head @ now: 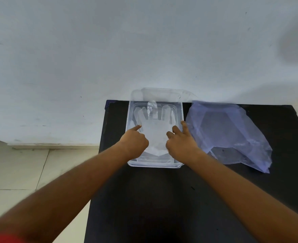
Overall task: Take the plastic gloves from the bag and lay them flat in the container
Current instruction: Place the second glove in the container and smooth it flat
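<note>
Left hand (135,141): mostly curled, index finger extended, pressing the glove's left side.
Right hand (179,142): fingers loosely spread on the glove's right side.
Plastic glove (153,127): flat inside the container.
Container (155,165): clear, at the tabletop's (162,199) far edge.
Bag (232,134): bluish, crumpled, just right of the container.

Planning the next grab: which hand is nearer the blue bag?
Right. The right hand sits at the container's right edge, beside the blue bag; the left hand is at its left side.
</note>
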